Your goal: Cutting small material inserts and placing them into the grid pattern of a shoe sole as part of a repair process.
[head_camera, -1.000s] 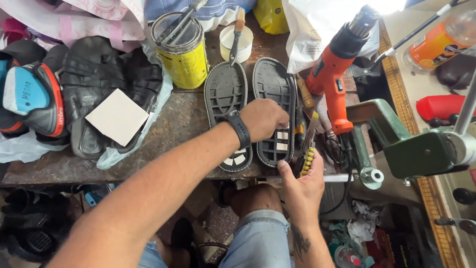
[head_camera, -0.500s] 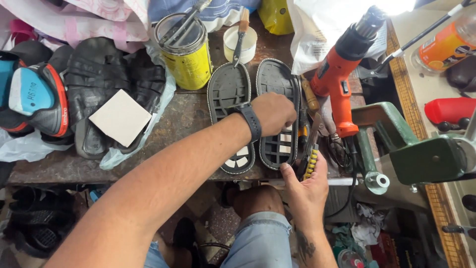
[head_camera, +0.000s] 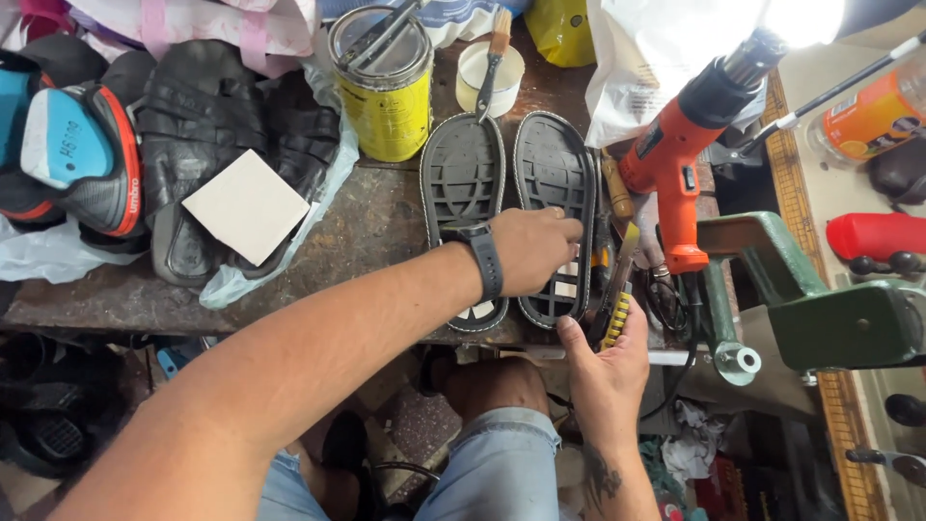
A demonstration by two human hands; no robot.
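Two dark shoe soles lie side by side on the workbench, the left sole (head_camera: 463, 183) and the right sole (head_camera: 555, 178), both with light stitched rims. My left hand (head_camera: 533, 249) reaches across and rests on the lower part of the right sole, fingers curled over its edge. My right hand (head_camera: 603, 352) is at the bench's front edge, pinching a yellow-and-black tool (head_camera: 614, 318) that lies just right of the right sole. A black watch (head_camera: 482, 256) is on my left wrist.
An orange heat gun (head_camera: 680, 164) lies right of the soles. A yellow tin (head_camera: 384, 82), a white cup with a brush (head_camera: 487, 68), black sandals (head_camera: 203, 125) under a white tile (head_camera: 246, 205), and a green vise (head_camera: 820, 309) surround the spot.
My left hand has slid a little to the right across the right sole. My right hand stays at the bench edge on the yellow tool.
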